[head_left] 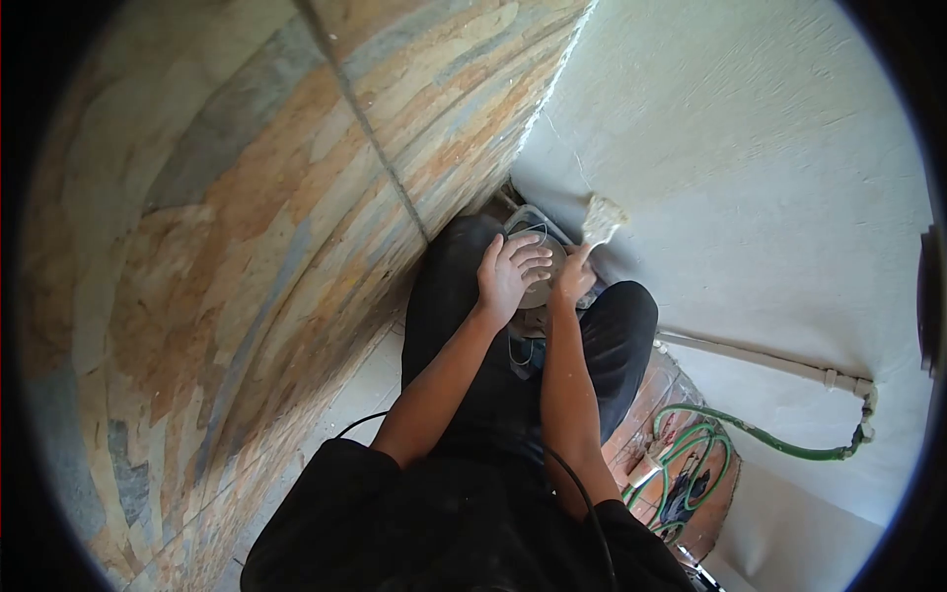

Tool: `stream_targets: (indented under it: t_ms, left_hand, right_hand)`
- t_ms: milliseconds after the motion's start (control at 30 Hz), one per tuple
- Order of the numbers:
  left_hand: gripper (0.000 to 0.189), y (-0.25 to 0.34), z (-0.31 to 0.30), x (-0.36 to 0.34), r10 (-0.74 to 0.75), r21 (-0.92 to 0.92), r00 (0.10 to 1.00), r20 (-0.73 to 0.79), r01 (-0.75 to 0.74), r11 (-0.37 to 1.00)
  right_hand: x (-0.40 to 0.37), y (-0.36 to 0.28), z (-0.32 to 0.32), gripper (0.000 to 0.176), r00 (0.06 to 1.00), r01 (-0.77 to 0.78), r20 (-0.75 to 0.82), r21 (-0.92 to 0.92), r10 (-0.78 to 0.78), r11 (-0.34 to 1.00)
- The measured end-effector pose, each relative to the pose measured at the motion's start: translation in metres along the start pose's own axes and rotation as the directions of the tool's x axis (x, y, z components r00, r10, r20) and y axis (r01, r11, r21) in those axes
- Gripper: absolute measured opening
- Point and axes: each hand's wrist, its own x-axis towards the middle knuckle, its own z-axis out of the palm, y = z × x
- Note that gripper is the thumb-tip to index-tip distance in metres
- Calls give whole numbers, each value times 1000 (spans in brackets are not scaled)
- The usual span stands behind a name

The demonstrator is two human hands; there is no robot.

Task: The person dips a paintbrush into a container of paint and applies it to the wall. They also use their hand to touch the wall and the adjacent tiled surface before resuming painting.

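Observation:
My right hand point(573, 277) is wrapped round the handle of a paintbrush point(603, 217). Its pale, coated bristles point up toward the white wall point(750, 197) and overlap it in this view. To the left, my left hand point(509, 273) is raised with its fingers spread and nothing in it. Behind and below both hands, between my knees, sits a round greyish container point(533, 297) with a thin wire handle. My hands hide part of it.
A stone-patterned tiled wall point(247, 247) rises close on the left and meets the white wall in a corner. Along the lower right runs a white pipe point(750, 357) joined to a green hose point(789, 450). Coiled hose lies on the reddish floor point(631, 419).

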Motion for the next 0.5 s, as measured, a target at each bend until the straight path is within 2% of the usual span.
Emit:
stream_targets:
  t_ms: [33, 67, 100, 133, 167, 200, 233, 267, 300, 333, 400, 467, 500]
  left_hand:
    - [61, 1, 4, -1, 10, -4, 999, -37, -10, 1000]
    - [59, 3, 7, -1, 25, -10, 997, -73, -26, 1000]
    - [59, -2, -2, 1, 38, -15, 997, -69, -39, 999]
    - [52, -11, -21, 8, 45, -112, 997, 56, -39, 993]
    - [50, -13, -32, 14, 67, -205, 981, 181, -29, 978]
    - [50, -8, -29, 16, 85, -212, 980, 180, -46, 976]
    - [46, -3, -23, 10, 62, -130, 981, 184, -38, 991]
    - [46, 0, -17, 1, 28, -44, 982, 184, -21, 999]
    - [47, 2, -6, -1, 28, -73, 992, 123, -19, 997]
    - [47, 2, -7, 1, 33, -72, 992, 125, -24, 997]
    - [47, 1, -14, 4, 26, -124, 977, 214, 0, 992]
    - [48, -1, -13, -1, 22, -130, 982, 190, 3, 992]
    - [48, 3, -11, 0, 19, -121, 981, 194, 4, 993]
  right_hand:
    - [-5, -3, 0, 52, 941, -334, 75, 38, 330, 942]
    - [-7, -7, 0, 51, 772, -628, 162, 43, 615, 777]
    - [3, 29, 9, 45, 779, -599, 244, 20, 577, 800]
    - [6, 20, 8, 45, 784, -591, 251, 17, 568, 807]
    - [8, -3, 6, 41, 790, -572, 325, 84, 520, 816]
    - [7, -32, 2, 39, 790, -557, 396, 145, 468, 818]
    - [3, -76, 2, 38, 786, -565, 392, 143, 478, 812]
    - [7, -96, 0, 37, 756, -603, 498, 277, 425, 748]
    - [1, -123, -4, 37, 758, -594, 504, 273, 414, 757]
    - [-5, -155, -7, 38, 761, -583, 511, 270, 399, 766]
    - [-20, -206, -20, 39, 809, -510, 525, 407, 263, 758]
    - [-29, -249, -29, 39, 867, -376, 481, 465, 128, 801]
    - [-31, -268, -37, 39, 910, -229, 415, 531, -15, 816]
